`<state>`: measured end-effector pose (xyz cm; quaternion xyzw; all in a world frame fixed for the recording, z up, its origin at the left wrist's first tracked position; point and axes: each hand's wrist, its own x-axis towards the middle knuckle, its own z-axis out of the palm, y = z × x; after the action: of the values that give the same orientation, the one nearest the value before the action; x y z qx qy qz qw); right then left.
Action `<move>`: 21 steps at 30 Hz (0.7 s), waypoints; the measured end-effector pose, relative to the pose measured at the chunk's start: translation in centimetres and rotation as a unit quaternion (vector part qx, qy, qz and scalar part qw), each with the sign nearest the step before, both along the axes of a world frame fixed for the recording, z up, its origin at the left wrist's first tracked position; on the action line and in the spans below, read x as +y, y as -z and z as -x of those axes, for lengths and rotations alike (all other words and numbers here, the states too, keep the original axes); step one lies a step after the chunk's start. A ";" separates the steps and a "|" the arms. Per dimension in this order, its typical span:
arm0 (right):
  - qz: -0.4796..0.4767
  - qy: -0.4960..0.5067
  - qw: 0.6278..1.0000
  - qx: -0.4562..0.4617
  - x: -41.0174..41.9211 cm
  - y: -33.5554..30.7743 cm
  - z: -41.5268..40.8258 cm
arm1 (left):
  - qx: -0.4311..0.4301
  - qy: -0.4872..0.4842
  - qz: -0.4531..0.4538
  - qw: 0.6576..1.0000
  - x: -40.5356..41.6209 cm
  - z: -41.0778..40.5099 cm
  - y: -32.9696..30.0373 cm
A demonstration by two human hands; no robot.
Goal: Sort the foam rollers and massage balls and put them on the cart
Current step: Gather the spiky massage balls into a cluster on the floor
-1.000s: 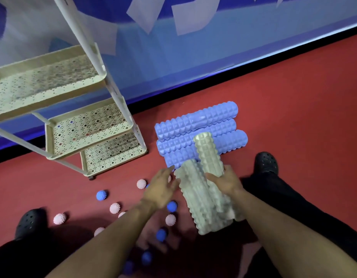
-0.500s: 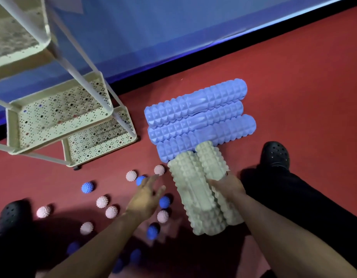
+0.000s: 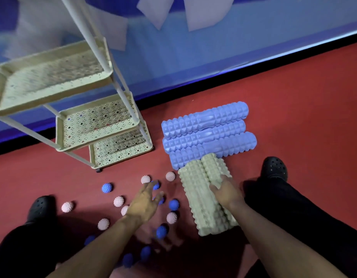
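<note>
Head view: the left hand (image 3: 144, 203), fingers spread, hovers over scattered massage balls (image 3: 118, 201) on the red floor (image 3: 294, 117). The right hand (image 3: 226, 192) rests on the green foam rollers (image 3: 201, 197) beside the cart (image 3: 97, 121); I cannot tell its grip, and nothing carries readable writing.

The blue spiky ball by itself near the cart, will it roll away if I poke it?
Probably yes. The blue spiky ball is round and sits free on the flat red floor, so a poke should send it off. Its little bumps might slow it soon. It looks small and likely light, so easy to pick up.
</note>
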<state>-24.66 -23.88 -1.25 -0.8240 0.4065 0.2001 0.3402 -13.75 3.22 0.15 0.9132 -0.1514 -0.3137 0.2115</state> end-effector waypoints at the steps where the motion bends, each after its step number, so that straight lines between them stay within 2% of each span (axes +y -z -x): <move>1: 0.003 -0.030 0.999 -0.015 1.2 -1.4 0.1 | -0.014 0.011 -0.004 1.000 0.6 0.3 -1.1; 5: 0.049 -0.151 0.985 -0.074 6.4 -6.7 0.8 | -0.084 0.051 -0.027 0.995 4.1 2.0 -5.3; 11: 0.137 -0.285 0.937 -0.147 15.1 -13.6 2.4 | -0.156 0.052 -0.050 0.985 11.4 5.6 -10.2; 21: 0.181 -0.355 0.906 -0.142 24.6 -18.5 4.5 | -0.144 -0.005 -0.021 0.989 19.9 9.9 -13.4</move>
<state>-29.14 0.69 17.20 -0.9810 0.0638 0.1110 0.1460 -23.70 23.13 13.56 0.9539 -0.1690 -0.1811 0.1696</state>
